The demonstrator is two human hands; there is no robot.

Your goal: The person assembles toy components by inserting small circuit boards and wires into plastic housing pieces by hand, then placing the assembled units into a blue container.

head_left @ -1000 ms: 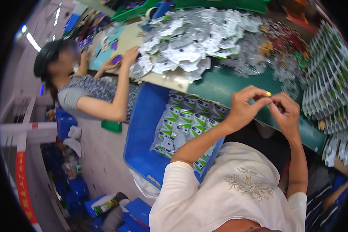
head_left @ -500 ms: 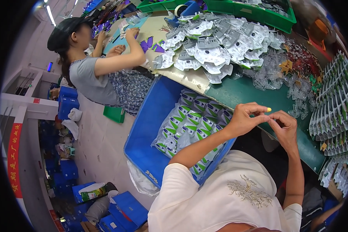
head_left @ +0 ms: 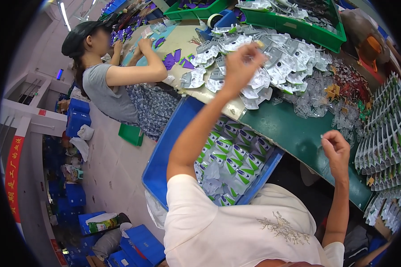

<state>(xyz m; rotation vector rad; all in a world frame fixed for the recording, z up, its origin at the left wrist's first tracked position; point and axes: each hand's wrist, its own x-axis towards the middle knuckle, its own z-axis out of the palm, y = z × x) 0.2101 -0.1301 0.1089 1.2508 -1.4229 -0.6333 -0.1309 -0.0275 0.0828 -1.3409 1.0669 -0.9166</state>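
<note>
**Reaching into the pile of clear packs**

I see the left hand (head_left: 241,62) stretched far out over the heap of clear plastic packs (head_left: 272,66) on the table (head_left: 294,133). Its fingers are bunched together at the tips, as if pinching something tiny, but it is too blurry for me to tell what. The right hand (head_left: 336,149) hangs over the green tabletop, close to the body. Its thumb and finger are pressed together on a very small bit that I cannot make out.

I think the packs are light, thin and a bit stiff. They look slippery and may crackle or bend if squeezed hard. I would take one by its flat edge, with two fingers.

A blue bin (head_left: 173,151) of green and white packets (head_left: 229,162) sits under the left arm. Another person (head_left: 107,84) works farther along the table.
</note>
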